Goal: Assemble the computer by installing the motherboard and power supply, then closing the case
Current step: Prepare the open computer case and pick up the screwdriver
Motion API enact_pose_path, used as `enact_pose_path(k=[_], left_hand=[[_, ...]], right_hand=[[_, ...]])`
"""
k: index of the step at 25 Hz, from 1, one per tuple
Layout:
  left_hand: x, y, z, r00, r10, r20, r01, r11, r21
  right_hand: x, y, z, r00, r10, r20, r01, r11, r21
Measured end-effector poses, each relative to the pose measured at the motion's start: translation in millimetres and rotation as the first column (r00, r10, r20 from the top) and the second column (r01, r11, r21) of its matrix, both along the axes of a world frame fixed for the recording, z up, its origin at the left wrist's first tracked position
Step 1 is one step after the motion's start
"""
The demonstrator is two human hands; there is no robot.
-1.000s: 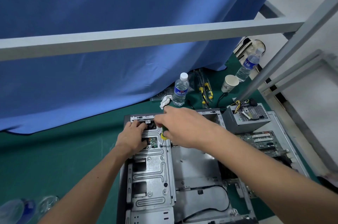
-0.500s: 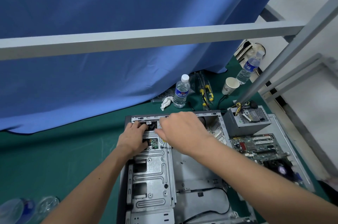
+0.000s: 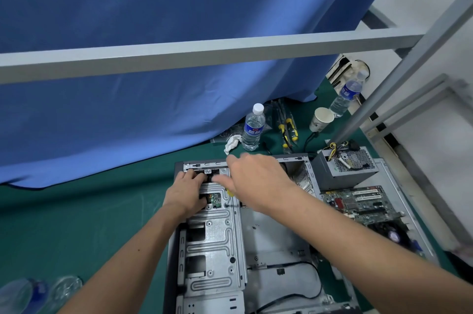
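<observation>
- Your left hand rests on the far end of the drive cage inside the case, fingers curled down into a dark slot there; judged from the pose, it steadies a part while the other hand works.
- Your right hand hovers just beside it, fingers blurred. A yellow-handled screwdriver peeks out beneath the palm, so the hand seems to grip it, though the grip itself is hidden.
- Both hands meet at centre frame, probably to fasten something on the cage before the main parts go in.
- Neither main part is installed yet: the motherboard lies outside the case at right of the frame, on what looks like the loose side panel, and the power supply stands just above it, wires up.
- What the left fingers touch is hidden, and the screwdriver tip cannot be made out.
- At the back of the green table stand a water bottle, a paper cup and more tools.
- The case's near end is cut off at the bottom edge.
</observation>
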State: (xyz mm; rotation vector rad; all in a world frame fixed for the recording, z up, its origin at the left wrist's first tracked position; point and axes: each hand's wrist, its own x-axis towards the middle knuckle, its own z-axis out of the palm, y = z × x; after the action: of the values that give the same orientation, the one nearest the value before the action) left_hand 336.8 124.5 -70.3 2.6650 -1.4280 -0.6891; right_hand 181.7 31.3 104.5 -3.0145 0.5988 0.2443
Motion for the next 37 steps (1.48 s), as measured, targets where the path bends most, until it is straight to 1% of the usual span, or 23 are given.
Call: enact_pose_path(k=[2,3,4,6,8,9,10,12,13,14,15,18,19,20,22,23,24,26,28,30,33,35,37], left_hand=[[1,0,0,1.0,-0.001,0.0,0.001,1.0,-0.006],[1,-1,0,1.0,0.001,-0.003,-0.001,1.0,-0.012],[1,-1,1,1.0,0.002,-0.006,-0.002,1.0,-0.015],[1,-2,1,1.0,-0.007,-0.001,0.007,1.0,-0.008],[0,-1,0,1.0,-0.005,0.001,0.005,1.0,-0.004],[0,-1,1,1.0,0.002,0.003,-0.002,1.0,-0.005],[1,1,1,1.0,0.005,0.005,-0.005,1.0,-0.003],[2,1,1,1.0,-0.003,0.007,0.003,1.0,-0.004],[2,0,1,1.0,-0.007,0.006,0.007,1.0,-0.006],[2,0,1,1.0,-0.007,0.003,0.007,1.0,-0.005],[1,0,1,1.0,-0.008,0.004,0.008,1.0,-0.002],[0,0,1,1.0,-0.003,0.005,0.003,1.0,0.0],[0,-2,2,1.0,-0.002,0.005,0.002,1.0,-0.002],[0,-2,3,1.0,-0.003,0.007,0.003,1.0,0.001],[0,-3,4,1.0,-0.004,0.005,0.004,1.0,0.0],[0,-3,5,1.0,0.001,0.002,-0.001,1.0,0.001],[0,-2,5,1.0,0.0,0.003,0.0,1.0,0.002],[0,-2,4,1.0,-0.003,0.001,0.003,1.0,0.004],[-1,-1,4,1.0,0.0,-0.001,0.0,1.0,0.004],[-2,0,4,1.0,-0.001,-0.002,0.001,1.0,0.006],[-2,0,4,1.0,-0.005,0.005,0.005,1.0,0.012],[-2,0,5,1.0,-0.005,0.015,0.005,1.0,0.01],[-3,0,3,1.0,-0.001,0.008,0.001,1.0,0.012]], right_hand=[[-2,-6,4,0.999,0.032,-0.01,-0.03,0.983,0.183],[-3,-8,7,0.997,0.074,-0.015,-0.069,0.971,0.23],[-3,-8,8,0.994,0.11,-0.007,-0.105,0.967,0.233],[-2,-5,6,0.992,0.116,0.042,-0.12,0.988,0.101],[-1,-1,1,0.997,0.068,0.044,-0.065,0.995,-0.075],[0,0,-2,0.999,0.04,0.033,-0.037,0.996,-0.087],[0,2,-3,1.0,0.019,0.02,-0.018,0.999,-0.04],[-1,-3,1,1.0,0.011,-0.019,-0.009,0.991,0.137],[-2,-7,3,0.999,0.037,-0.033,-0.029,0.979,0.203],[-2,-10,5,0.997,0.069,-0.038,-0.058,0.972,0.228],[-3,-11,6,0.996,0.083,-0.023,-0.077,0.976,0.204],[-3,-6,0,0.998,0.062,0.026,-0.061,0.997,-0.048],[-4,-5,-3,0.999,0.05,0.023,-0.047,0.994,-0.094],[-4,-4,-4,1.0,0.022,0.012,-0.021,0.998,-0.059],[-5,-9,-2,1.0,-0.026,-0.016,0.029,0.987,0.161],[-5,-12,1,0.999,-0.014,-0.041,0.023,0.968,0.249],[-5,-14,3,0.999,0.018,-0.045,-0.006,0.965,0.264],[-6,-13,1,0.998,0.063,-0.006,-0.061,0.987,0.15],[-4,-5,0,0.997,0.067,0.043,-0.068,0.997,0.026],[1,3,-6,0.994,0.09,0.055,-0.088,0.996,-0.033],[2,7,-10,0.995,0.084,0.048,-0.084,0.996,0.006],[-3,1,-7,0.995,0.095,-0.005,-0.095,0.994,0.055],[-7,-2,-6,0.986,0.163,-0.039,-0.164,0.987,-0.001]])
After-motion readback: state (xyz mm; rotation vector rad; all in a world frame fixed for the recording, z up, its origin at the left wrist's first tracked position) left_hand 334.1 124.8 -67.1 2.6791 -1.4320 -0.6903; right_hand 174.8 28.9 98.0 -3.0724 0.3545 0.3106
